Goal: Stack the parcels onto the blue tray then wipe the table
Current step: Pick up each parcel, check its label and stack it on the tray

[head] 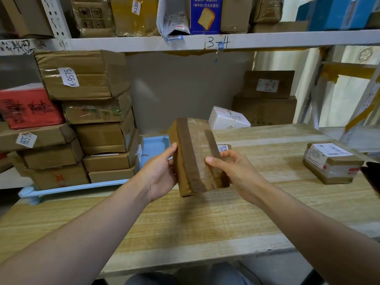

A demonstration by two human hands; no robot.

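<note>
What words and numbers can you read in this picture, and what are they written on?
"K-9575": white sticker on the top brown cardboard box of the left stack.
"3-4": handwritten on the white metal shelf edge.
"HJ304": white sticker on a taped brown parcel on the upper shelf.
Chinese text on the blue bread-picture box: too small to read.
Sticker on the low left box and label on the small parcel at right: blurred.

Two hands, left hand (159, 173) and right hand (236, 171), are visible. One blue tray (152, 148) is present. On the bare table (185, 219) lies one labelled parcel (332, 162).
</note>
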